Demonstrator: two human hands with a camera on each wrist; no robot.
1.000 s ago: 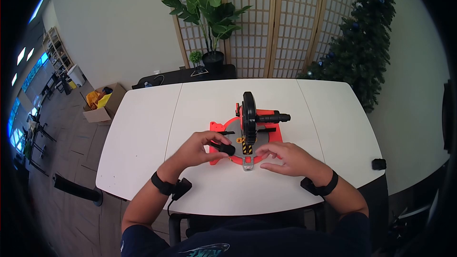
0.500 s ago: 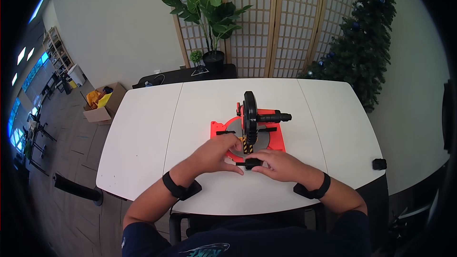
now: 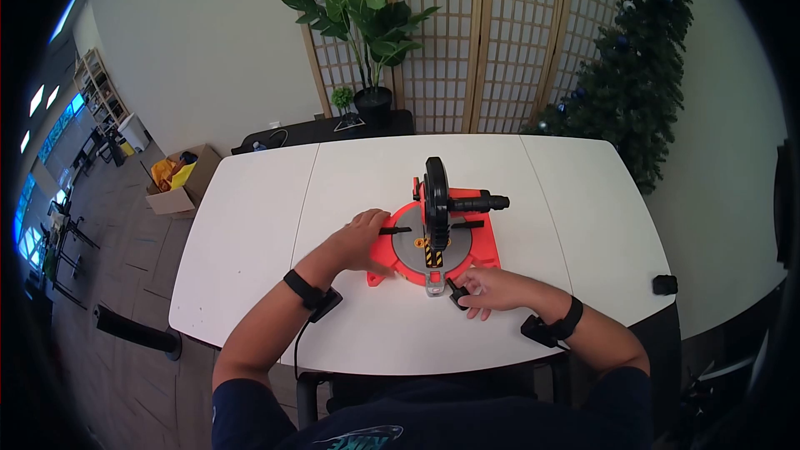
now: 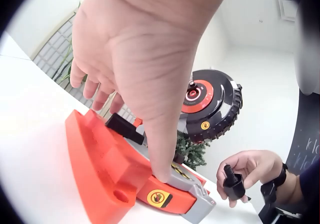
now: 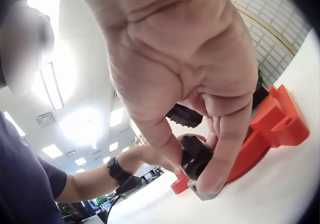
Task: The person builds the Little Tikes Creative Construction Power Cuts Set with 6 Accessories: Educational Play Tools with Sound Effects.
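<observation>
A toy miter saw with a red base [image 3: 487, 252], a grey round plate [image 3: 407, 243] and a black blade guard [image 3: 435, 200] stands mid-table. My left hand [image 3: 357, 242] rests at the base's left side, its thumb on the red front edge in the left wrist view. Just right of the grey front tab [image 3: 435, 285], my right hand [image 3: 498, 290] pinches a black knob [image 3: 459, 293] with a thin stem between thumb and fingers. The right wrist view shows the knob [image 5: 195, 157] between the fingertips.
A white table [image 3: 242, 267] carries the saw. A small black object [image 3: 664, 286] lies at its right edge. Behind are a potted plant [image 3: 372, 104], a lattice screen [image 3: 517, 50] and a decorated tree [image 3: 625, 92]. An open cardboard box [image 3: 187, 187] is on the floor at left.
The black knob passed from my left hand to my right, which has since moved slightly right with it. My left hand has gone back left, from the saw's front to the base's left side.
</observation>
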